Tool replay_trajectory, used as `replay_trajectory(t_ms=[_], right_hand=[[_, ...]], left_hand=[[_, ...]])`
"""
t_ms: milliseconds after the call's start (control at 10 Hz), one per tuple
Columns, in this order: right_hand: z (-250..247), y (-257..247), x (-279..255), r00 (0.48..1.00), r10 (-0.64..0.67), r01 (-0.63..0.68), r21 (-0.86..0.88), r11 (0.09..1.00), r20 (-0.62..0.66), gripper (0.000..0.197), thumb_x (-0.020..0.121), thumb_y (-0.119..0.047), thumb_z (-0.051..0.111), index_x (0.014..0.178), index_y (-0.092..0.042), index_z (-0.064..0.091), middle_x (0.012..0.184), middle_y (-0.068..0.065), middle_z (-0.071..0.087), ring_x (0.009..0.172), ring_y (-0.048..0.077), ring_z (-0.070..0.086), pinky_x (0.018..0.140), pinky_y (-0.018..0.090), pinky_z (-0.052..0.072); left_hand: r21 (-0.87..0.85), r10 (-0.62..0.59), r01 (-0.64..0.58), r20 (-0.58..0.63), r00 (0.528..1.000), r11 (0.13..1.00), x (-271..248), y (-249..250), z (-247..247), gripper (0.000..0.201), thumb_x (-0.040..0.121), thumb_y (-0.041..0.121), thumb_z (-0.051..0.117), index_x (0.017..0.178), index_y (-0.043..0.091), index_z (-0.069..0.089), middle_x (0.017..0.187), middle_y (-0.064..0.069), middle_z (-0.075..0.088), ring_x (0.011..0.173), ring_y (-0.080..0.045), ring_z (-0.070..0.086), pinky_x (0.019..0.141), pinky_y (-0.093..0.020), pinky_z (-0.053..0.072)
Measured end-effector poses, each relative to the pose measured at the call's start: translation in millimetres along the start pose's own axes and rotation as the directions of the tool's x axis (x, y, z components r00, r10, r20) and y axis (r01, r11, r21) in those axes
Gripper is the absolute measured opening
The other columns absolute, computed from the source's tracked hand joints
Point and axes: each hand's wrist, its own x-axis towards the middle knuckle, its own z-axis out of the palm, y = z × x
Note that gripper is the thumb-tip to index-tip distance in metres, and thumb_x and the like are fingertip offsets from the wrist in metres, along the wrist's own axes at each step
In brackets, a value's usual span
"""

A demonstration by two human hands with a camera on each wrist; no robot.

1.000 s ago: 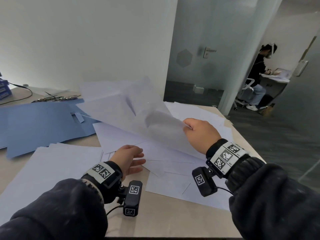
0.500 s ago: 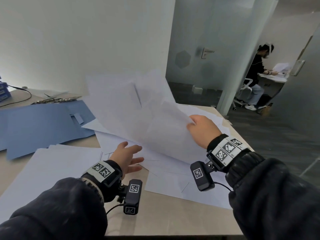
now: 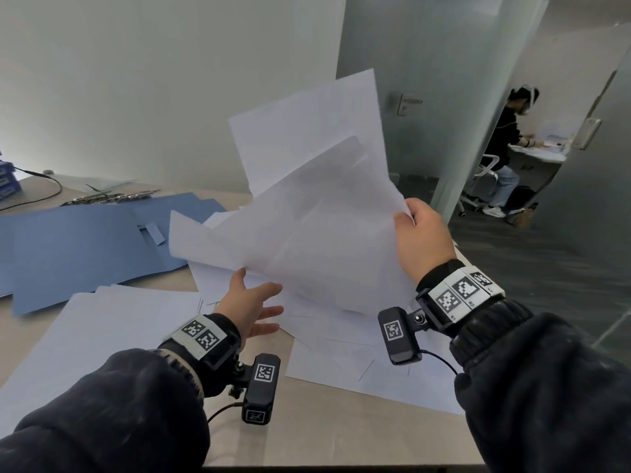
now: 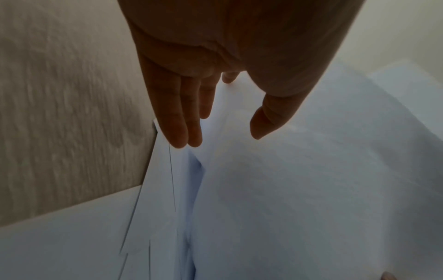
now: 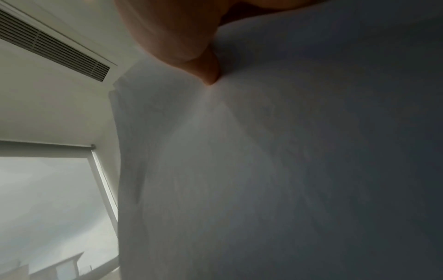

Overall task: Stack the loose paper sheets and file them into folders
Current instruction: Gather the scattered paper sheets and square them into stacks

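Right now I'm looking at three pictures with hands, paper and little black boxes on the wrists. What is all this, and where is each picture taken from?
There is no machine here: a person sorts paper with bare hands. The wide picture comes from a camera on the person's head. The black boxes are cameras strapped under each wrist, and they give the two close, dim pictures.

The right hand pinches a bunch of white sheets by one edge and holds it up off the table. The left hand is open, fingers straight, reaching under that bunch; it grips nothing. More loose sheets lie spread on the table, with blue folders behind them on the left. Another person sits at a desk beyond the doorway.
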Motion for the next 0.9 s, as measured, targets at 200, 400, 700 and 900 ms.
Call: replay_trajectory(t_ms=[200,400,700,900], right_hand=[[-5,5,10,0.975,0.197,-0.16,0.286,0.945,-0.105,0.017,0.097,-0.013,0.049,0.099,-0.022,0.064,0.085,-0.006,0.066,0.076,0.011,0.061,0.065,0.019,0.047],[-11,29,15,0.883,0.458,-0.382,0.411,0.828,-0.1,0.013,0.093,-0.01,0.051,0.094,-0.016,0.063,0.081,0.0,0.062,0.071,0.022,0.056,0.063,0.022,0.046],[-24,61,24,0.765,0.608,-0.557,-0.257,0.79,0.211,0.061,0.092,-0.012,0.067,0.148,-0.008,0.043,0.149,0.014,0.047,0.137,0.031,0.045,0.098,0.035,0.047],[-11,93,-5,0.643,0.704,-0.586,-0.397,0.706,0.302,0.048,0.099,-0.01,0.053,0.144,0.004,0.044,0.15,0.021,0.044,0.137,0.032,0.044,0.058,0.012,0.034]], left_hand=[[0.024,0.024,-0.023,-0.023,0.999,0.999,-2,3,2,0.072,0.088,0.036,0.077,0.147,0.029,0.036,0.125,0.0,0.06,0.1,-0.024,0.073,0.075,-0.042,0.063],[0.129,0.11,-0.114,0.039,0.993,0.985,-6,10,4,0.033,0.093,0.049,0.065,0.109,0.02,0.07,0.106,0.005,0.077,0.102,-0.016,0.071,0.083,-0.038,0.049],[0.127,0.008,-0.028,0.163,0.987,0.992,-6,8,15,0.028,0.095,0.034,0.068,0.118,0.019,0.067,0.116,0.0,0.073,0.092,-0.022,0.077,0.072,-0.035,0.056],[0.227,-0.108,0.083,0.102,0.989,0.97,3,-16,10,0.021,0.094,0.005,0.064,0.111,0.017,0.065,0.107,-0.012,0.075,0.085,-0.028,0.073,0.065,-0.036,0.059]])
